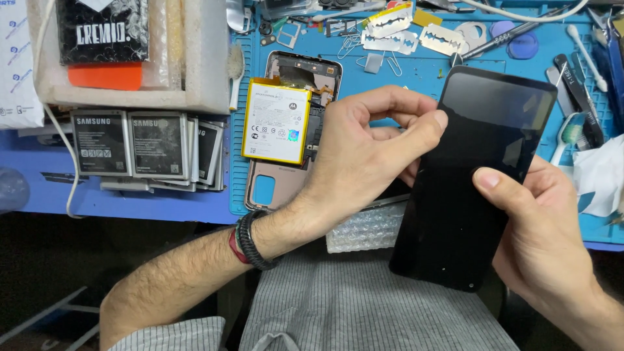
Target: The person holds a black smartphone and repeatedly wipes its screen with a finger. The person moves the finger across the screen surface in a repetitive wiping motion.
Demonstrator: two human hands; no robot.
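A black phone screen panel (471,175) is held tilted above my lap at the right of the head view. My right hand (543,234) grips it from below and behind, thumb pressed on its glass face. My left hand (364,153) pinches the panel's left edge with thumb and fingers. A dark braided bracelet sits on my left wrist. Behind my left hand lies an opened phone body (289,130) with a yellow-edged white battery (276,121) in it, on the blue work mat (416,71).
Razor blades (406,36), paper clips, a toothbrush (567,136), cotton swab and metal tools are scattered on the mat. A row of grey batteries (140,146) stands at left below a foam box (195,58). Bubble wrap (367,231) lies at the mat's near edge.
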